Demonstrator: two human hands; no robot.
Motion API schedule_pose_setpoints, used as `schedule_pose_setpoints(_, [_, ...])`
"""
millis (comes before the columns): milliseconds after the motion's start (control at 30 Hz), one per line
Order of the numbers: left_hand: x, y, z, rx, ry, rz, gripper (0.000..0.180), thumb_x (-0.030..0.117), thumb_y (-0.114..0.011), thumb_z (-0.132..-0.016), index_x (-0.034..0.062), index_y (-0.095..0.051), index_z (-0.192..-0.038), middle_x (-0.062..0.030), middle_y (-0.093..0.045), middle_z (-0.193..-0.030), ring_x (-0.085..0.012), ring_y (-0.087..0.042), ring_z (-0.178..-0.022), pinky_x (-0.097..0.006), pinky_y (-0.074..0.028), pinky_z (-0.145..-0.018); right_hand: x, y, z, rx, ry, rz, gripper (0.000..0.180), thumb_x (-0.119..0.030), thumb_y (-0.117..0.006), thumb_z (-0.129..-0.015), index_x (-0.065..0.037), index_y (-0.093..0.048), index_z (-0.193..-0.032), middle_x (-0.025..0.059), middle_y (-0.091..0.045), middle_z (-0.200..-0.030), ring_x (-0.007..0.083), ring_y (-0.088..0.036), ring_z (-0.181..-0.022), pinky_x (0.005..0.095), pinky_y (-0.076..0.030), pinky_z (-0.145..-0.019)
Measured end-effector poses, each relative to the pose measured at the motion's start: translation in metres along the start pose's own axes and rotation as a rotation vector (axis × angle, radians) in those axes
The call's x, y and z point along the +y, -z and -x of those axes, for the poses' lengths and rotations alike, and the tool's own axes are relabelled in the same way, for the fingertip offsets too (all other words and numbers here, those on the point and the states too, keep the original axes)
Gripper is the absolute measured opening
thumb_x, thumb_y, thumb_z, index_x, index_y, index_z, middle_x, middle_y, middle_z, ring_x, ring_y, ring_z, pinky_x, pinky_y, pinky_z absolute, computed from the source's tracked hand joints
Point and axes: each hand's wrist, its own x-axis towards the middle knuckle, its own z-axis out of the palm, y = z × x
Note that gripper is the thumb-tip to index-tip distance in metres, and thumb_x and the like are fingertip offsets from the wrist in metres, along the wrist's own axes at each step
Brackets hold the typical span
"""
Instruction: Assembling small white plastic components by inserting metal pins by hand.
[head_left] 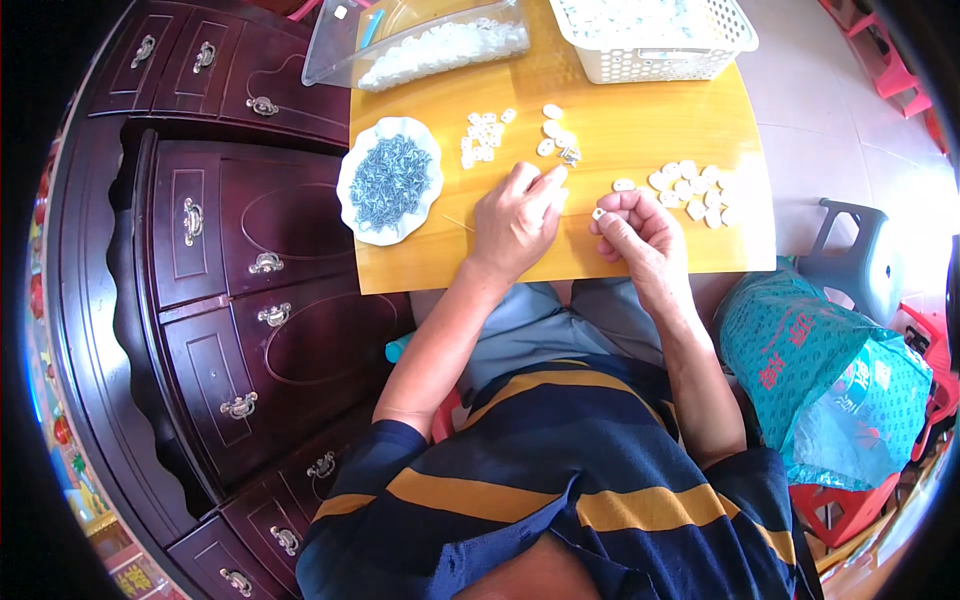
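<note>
My left hand (515, 222) is closed in a fist above the middle of the table, thumb and forefinger pressed together; what they grip, if anything, is hidden. My right hand (648, 238) pinches a small white plastic piece (598, 214) between thumb and fingers. Just beyond the left hand lies a little heap of screws (569, 156) beside several white oval pieces (552, 129). To its left are several smaller white pieces (482, 138). One white piece (623, 185) lies beyond the right fingertips, and a group of white rounded pieces (692, 190) is spread to the right.
A scalloped white dish (349, 196) full of grey screws (390, 182) stands at the table's left edge. At the back are a clear bin (325, 62) and a white basket (655, 66), both with white pieces. Dark drawers (250, 210) flank the left; a teal bag (780, 350) and grey stool (850, 250), the right.
</note>
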Motion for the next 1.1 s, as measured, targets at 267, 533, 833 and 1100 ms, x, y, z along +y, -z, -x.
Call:
schedule_pose_setpoints(267, [0.003,0.012,0.014,-0.006,-0.028,-0.021,0.02,0.01,-0.076,-0.086,0.007,-0.076,-0.106,-0.0086,-0.065,-0.088,-0.0281,-0.068,-0.074,-0.039,-0.056,-0.063,0.001,-0.001,0.0,0.003,-0.001,0.015,0.012,-0.013,-0.066,-0.102,-0.009,-0.066,-0.113,0.0002,-0.071,-0.093,0.0046,-0.062,-0.075,0.0189,-0.047,-0.069])
schedule_pose_setpoints(533, [0.024,0.025,0.053,-0.032,-0.088,0.047,0.028,0.016,-0.084,-0.078,0.0053,-0.074,-0.102,-0.0055,-0.06,-0.084,-0.0243,-0.065,-0.073,-0.037,-0.054,-0.063,0.003,-0.002,0.0,0.026,0.039,0.055,0.013,-0.013,-0.065,-0.102,-0.008,-0.067,-0.114,0.0012,-0.071,-0.094,0.0059,-0.061,-0.074,0.0204,-0.048,-0.069])
schedule_pose_setpoints(833, [0.027,0.022,0.072,0.004,-0.217,0.031,0.023,0.011,-0.085,-0.07,0.0088,-0.073,-0.09,-0.0019,-0.062,-0.084,-0.0215,-0.062,-0.075,-0.036,-0.048,-0.07,0.002,-0.003,0.001,0.019,0.055,0.082,0.014,-0.013,-0.064,-0.103,-0.008,-0.067,-0.115,0.0008,-0.071,-0.095,0.0057,-0.06,-0.075,0.0206,-0.048,-0.07])
schedule_pose_setpoints(1100, [0.029,0.013,0.081,0.083,-0.237,0.05,0.019,0.006,-0.082,-0.071,0.0089,-0.071,-0.087,-0.002,-0.063,-0.08,-0.0214,-0.062,-0.073,-0.037,-0.047,-0.069,0.002,-0.006,0.003,0.011,0.077,0.099,0.013,-0.013,-0.064,-0.103,-0.007,-0.067,-0.114,0.0009,-0.071,-0.095,0.0058,-0.06,-0.075,0.0206,-0.047,-0.07])
